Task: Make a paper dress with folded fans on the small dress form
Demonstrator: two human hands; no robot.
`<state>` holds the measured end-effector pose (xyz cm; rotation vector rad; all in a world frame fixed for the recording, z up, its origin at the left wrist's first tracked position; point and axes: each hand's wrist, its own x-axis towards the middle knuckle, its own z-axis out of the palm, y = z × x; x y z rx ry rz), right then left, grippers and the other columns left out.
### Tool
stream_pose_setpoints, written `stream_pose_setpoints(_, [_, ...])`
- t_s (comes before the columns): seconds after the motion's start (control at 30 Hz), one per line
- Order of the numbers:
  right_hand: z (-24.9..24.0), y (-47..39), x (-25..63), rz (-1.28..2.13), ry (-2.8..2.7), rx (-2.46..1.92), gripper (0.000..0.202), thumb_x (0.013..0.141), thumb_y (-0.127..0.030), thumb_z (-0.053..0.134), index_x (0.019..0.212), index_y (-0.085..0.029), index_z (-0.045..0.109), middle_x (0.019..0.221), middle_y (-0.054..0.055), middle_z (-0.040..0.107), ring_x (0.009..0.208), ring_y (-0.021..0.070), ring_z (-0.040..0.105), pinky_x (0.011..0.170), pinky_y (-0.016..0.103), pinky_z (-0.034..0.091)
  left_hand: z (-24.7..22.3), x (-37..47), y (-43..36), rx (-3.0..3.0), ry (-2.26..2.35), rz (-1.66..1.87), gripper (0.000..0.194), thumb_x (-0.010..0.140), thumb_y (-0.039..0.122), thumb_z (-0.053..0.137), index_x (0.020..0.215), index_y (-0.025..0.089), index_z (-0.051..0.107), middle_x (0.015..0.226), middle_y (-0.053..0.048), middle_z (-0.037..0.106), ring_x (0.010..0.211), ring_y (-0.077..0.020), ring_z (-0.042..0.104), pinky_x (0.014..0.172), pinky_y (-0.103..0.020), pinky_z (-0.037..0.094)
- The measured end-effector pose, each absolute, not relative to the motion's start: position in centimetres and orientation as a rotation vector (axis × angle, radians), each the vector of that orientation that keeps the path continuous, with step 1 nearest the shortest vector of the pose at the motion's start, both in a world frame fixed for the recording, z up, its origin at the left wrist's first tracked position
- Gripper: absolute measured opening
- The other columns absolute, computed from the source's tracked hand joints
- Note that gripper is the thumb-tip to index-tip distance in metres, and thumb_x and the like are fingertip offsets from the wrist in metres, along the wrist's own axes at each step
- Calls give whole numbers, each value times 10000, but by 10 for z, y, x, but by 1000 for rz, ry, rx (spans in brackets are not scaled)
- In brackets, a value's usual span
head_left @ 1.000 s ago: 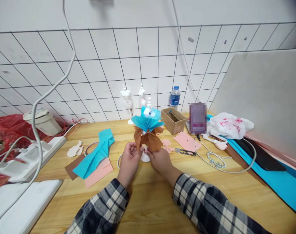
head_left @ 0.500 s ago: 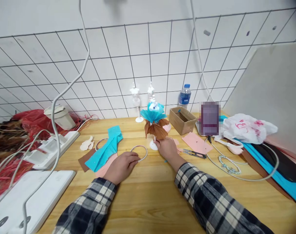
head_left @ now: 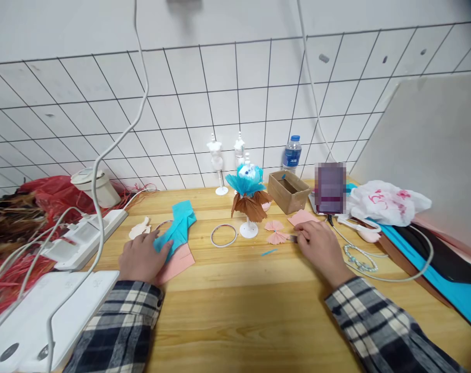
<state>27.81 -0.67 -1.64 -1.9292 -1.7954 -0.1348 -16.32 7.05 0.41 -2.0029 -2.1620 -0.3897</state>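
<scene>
My left hand (head_left: 143,257) lies over the left end of the blue crepe paper (head_left: 183,220), its fingers bent around the paper's edge. Under that paper is a pink sheet (head_left: 181,263). On the right, my right hand (head_left: 321,248) has its fingers closed over the small scissors, of which only a bit of blade (head_left: 293,239) shows beside the pink pleated paper bow (head_left: 276,233). Between the hands a small white mannequin (head_left: 249,228) stands upright in a blue and brown paper skirt. A thin ring (head_left: 224,235) lies flat at its left.
Two bare white mannequins, one of them (head_left: 216,155) at left, stand by the tiled wall. A cardboard box (head_left: 289,192), a water bottle (head_left: 292,154), a plastic bag (head_left: 388,202) and a bead bracelet (head_left: 359,259) are at right. A power strip (head_left: 84,238) and cables are at left.
My left hand has left the ring and moved left onto the blue paper. My right hand has let go of the mannequin's stand and moved right onto the scissors.
</scene>
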Motion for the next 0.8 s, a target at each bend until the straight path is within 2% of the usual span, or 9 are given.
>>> stream_pose_setpoints(0.07, [-23,-9,292,-127,-1848,-1939,278,895,-335,519,1036,-191,710,1050,82,700,971,264,545,857,377,375,3,-169,72,-1948,-2297,-285,681,785,649,497,1245,162,621,1234,-232,615,1125,-462,537,894,-583,419])
stream_pose_setpoints(0.13, [-28,-8,299,-83,-1912,-1944,295,892,-385,544,1050,-201,712,1053,82,696,994,266,543,848,374,376,3,-168,73,-1958,-2357,-263,602,813,610,476,1201,186,654,1217,-224,630,1107,-461,548,856,-589,429])
stream_pose_setpoints(0.23, [-33,-6,301,-21,-1920,-1975,182,859,-345,587,915,-221,708,962,69,693,947,254,545,794,360,373,5,-164,73,-1931,-2358,-337,442,870,476,437,1109,206,693,1133,-206,667,1053,-431,583,811,-555,443])
stream_pose_setpoints(0.33, [-33,-5,299,-1,-1868,-1986,120,841,-313,587,803,-224,657,887,58,681,890,248,542,760,354,363,6,-165,74,-1816,-2444,-655,386,878,425,440,1081,187,667,984,-177,689,964,-380,613,768,-474,457])
stream_pose_setpoints(0.47, [-33,-2,297,-8,-1752,-1949,147,873,-336,523,826,-216,594,856,63,673,854,248,561,729,345,371,9,-165,72,-1566,-2552,-989,396,916,419,373,1082,144,605,917,-144,670,866,-315,618,712,-401,459])
stream_pose_setpoints(0.67, [-37,0,295,184,-1423,-1781,195,927,-374,433,1022,-217,501,877,79,707,780,245,637,668,329,407,9,-143,58,-1469,-2269,-1474,372,933,431,370,1077,162,583,952,-88,661,860,-250,607,756,-368,480])
stream_pose_setpoints(0.73, [-37,-1,294,231,-1384,-1720,216,932,-395,426,1048,-221,481,856,66,703,770,238,644,685,328,421,8,-136,52,-1564,-2113,-1546,352,932,397,387,1107,166,588,1040,-96,669,957,-249,616,837,-374,488])
stream_pose_setpoints(0.8, [-34,-2,291,253,-1386,-1673,222,919,-415,453,1031,-227,494,845,50,689,773,222,639,702,320,429,8,-129,46,-1815,-1828,-1549,280,885,343,473,1053,185,632,1082,-95,681,1067,-268,600,951,-409,459])
